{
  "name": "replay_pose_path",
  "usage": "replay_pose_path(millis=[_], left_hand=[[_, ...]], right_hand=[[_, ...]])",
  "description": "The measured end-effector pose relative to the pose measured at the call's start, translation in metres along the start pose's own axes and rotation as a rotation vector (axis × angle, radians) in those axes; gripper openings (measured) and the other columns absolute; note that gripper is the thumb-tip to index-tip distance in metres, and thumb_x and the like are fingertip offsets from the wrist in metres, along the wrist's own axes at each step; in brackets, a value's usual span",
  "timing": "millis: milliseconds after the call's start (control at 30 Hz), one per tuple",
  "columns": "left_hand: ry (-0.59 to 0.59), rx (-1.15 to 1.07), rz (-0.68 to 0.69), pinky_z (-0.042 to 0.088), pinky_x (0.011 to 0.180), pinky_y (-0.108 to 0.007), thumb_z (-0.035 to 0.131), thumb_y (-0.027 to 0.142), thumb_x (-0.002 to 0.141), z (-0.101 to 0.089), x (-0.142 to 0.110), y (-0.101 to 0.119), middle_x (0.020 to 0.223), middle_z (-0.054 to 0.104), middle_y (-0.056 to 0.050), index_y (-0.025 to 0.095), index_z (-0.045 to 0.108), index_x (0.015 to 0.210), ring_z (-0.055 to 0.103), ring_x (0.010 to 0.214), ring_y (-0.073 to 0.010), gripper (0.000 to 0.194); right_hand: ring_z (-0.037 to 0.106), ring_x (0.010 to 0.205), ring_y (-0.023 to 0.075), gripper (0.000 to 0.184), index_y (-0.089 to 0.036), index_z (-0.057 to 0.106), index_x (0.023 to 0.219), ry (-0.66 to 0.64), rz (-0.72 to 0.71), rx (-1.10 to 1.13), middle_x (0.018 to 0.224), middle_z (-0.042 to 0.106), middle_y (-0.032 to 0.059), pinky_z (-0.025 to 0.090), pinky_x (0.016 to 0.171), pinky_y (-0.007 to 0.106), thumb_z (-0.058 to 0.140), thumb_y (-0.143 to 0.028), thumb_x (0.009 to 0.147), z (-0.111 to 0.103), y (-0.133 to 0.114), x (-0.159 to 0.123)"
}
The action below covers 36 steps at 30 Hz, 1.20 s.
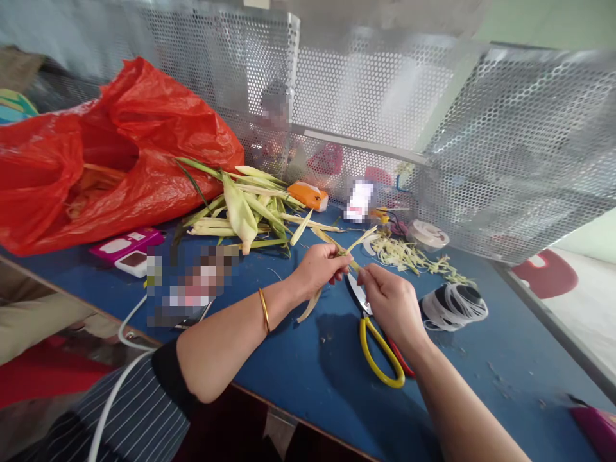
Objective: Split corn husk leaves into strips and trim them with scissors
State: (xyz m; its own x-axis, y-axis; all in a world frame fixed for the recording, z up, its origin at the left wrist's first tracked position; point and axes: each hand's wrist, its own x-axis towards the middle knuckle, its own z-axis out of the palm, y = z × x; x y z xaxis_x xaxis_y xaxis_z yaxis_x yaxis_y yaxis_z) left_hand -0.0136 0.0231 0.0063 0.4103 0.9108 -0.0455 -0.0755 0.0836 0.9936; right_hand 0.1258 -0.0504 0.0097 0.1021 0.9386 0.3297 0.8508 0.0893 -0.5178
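My left hand (317,269) is closed in a pinch around thin pale-green corn husk strips (362,239), whose ends stick up past the fingers. A drier strip hangs below that hand. Close by on the right, my right hand (392,298) is also closed, its thumb and finger pinching the same husk piece. Scissors (382,353) with one yellow and one red handle lie on the blue table, partly hidden beneath my right hand. Beyond my left hand spreads a pile of corn husks (240,215). Shredded husk bits (409,253) lie past my right hand.
A large red plastic bag (163,135) fills the left. An orange tissue pack (305,194), a lit phone (359,200) and a white tape roll (428,234) stand along the perforated metal partition (360,83). A thread spool (455,307) is at right; a white cable (128,327) crosses the left edge.
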Motion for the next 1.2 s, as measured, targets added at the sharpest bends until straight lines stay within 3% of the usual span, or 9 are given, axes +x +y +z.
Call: replay_pose_path(millis=[333, 600, 733, 833, 933, 1067, 1200], left_hand=[[-0.05, -0.073, 0.007, 0.033, 0.041, -0.019, 0.064, 0.022, 0.083, -0.008, 0.007, 0.0, 0.059, 0.056, 0.002, 0.013, 0.057, 0.07, 0.045, 0.044, -0.0048, 0.017], [-0.141, -0.07, -0.013, 0.036, 0.047, -0.02, 0.068, 0.025, 0.076, -0.014, 0.004, 0.007, 0.077, 0.069, -0.004, 0.012, 0.068, 0.083, 0.052, 0.052, -0.0062, 0.015], [-0.078, -0.051, -0.014, 0.032, 0.044, -0.02, 0.065, 0.029, 0.079, -0.011, 0.003, 0.005, 0.072, 0.067, -0.004, 0.012, 0.067, 0.079, 0.049, 0.049, -0.0057, 0.017], [-0.057, -0.004, 0.011, 0.028, 0.043, -0.019, 0.068, 0.026, 0.077, -0.007, 0.002, 0.001, 0.064, 0.063, -0.001, 0.012, 0.066, 0.074, 0.046, 0.047, -0.0051, 0.015], [-0.121, 0.003, -0.048, 0.029, 0.043, -0.02, 0.072, 0.03, 0.074, -0.003, -0.001, -0.001, 0.063, 0.062, -0.001, 0.013, 0.065, 0.071, 0.046, 0.047, -0.0052, 0.019], [-0.248, -0.026, -0.161, 0.03, 0.042, -0.021, 0.068, 0.038, 0.078, 0.001, -0.007, 0.001, 0.063, 0.063, -0.002, 0.012, 0.065, 0.068, 0.046, 0.046, -0.0057, 0.028], [-0.206, 0.021, -0.198, 0.026, 0.04, -0.02, 0.066, 0.032, 0.079, 0.004, -0.009, 0.003, 0.055, 0.059, 0.0, 0.013, 0.066, 0.07, 0.042, 0.041, -0.0051, 0.022]], right_hand=[[0.044, 0.049, 0.0138, 0.034, -0.023, 0.055, 0.065, -0.01, 0.057, -0.017, 0.047, 0.05, -0.0034, 0.029, 0.053, 0.025, 0.042, -0.041, 0.09, -0.01, 0.001, 0.001], [0.055, 0.058, 0.0152, 0.034, -0.023, 0.058, 0.067, -0.077, 0.115, 0.111, 0.057, 0.063, -0.0017, 0.034, 0.059, 0.026, 0.043, -0.041, 0.091, -0.009, 0.007, 0.006], [0.05, 0.054, 0.0134, 0.033, -0.022, 0.056, 0.062, -0.104, 0.079, 0.214, 0.057, 0.062, -0.0019, 0.033, 0.057, 0.026, 0.049, -0.039, 0.089, -0.003, 0.007, 0.007], [0.051, 0.06, 0.0142, 0.031, -0.021, 0.062, 0.066, -0.098, 0.101, 0.375, 0.062, 0.063, -0.0006, 0.036, 0.06, 0.027, 0.054, -0.043, 0.086, 0.002, 0.01, 0.009], [0.053, 0.066, 0.0148, 0.032, -0.02, 0.068, 0.077, -0.023, 0.236, 0.709, 0.069, 0.064, 0.0002, 0.04, 0.064, 0.027, 0.064, -0.051, 0.078, 0.007, 0.014, 0.014], [0.044, 0.054, 0.0109, 0.035, -0.018, 0.062, 0.064, -0.062, 0.414, 1.097, 0.056, 0.051, -0.0037, 0.036, 0.056, 0.026, 0.08, -0.049, 0.061, 0.012, 0.017, 0.016], [0.042, 0.052, 0.0098, 0.035, -0.018, 0.058, 0.055, -0.035, 0.418, 1.173, 0.053, 0.051, -0.003, 0.034, 0.052, 0.025, 0.084, -0.042, 0.058, 0.016, 0.016, 0.014]])
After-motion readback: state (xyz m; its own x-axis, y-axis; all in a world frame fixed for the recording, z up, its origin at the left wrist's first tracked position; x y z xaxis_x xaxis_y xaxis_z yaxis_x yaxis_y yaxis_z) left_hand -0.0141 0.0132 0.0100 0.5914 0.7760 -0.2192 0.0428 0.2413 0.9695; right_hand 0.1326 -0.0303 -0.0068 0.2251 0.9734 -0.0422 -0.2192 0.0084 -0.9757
